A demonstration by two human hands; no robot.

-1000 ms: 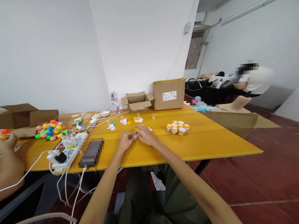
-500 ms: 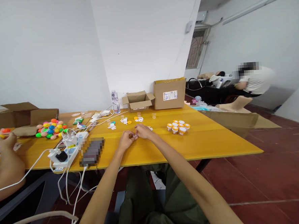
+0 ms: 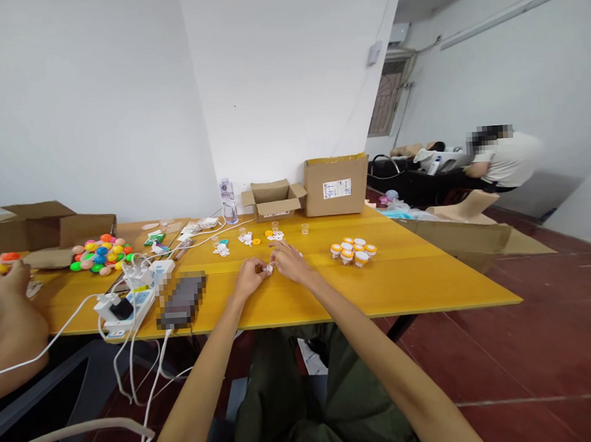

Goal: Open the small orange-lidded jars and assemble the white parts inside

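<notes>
My left hand (image 3: 250,277) is closed in a pinch on a small white round plastic piece (image 3: 269,268), just above the tabletop. Beside it, my right hand (image 3: 289,263) has its fingers stretched forward and apart, reaching near a small pile of white plastic parts (image 3: 275,236). What lies under the right palm is mostly hidden. Orange ring (image 3: 256,241) and teal ring (image 3: 224,241) lie among further white parts (image 3: 221,250). A clear little cup (image 3: 304,228) stands behind my right hand. To the right is a cluster of white-and-orange capped pieces (image 3: 353,249).
On the yellow table (image 3: 420,287) stand an open carton (image 3: 277,205), a larger box (image 3: 336,186) and a water bottle (image 3: 229,202). A power strip (image 3: 140,300) with cables and a phone (image 3: 183,300) lie left. Farther left, a co-worker's hand (image 3: 9,282) is near colourful balls (image 3: 102,254).
My right hand has parted from the left and moved slightly forward, its fingers stretching out. The white piece now shows in my left fingers, which have hardly moved.
</notes>
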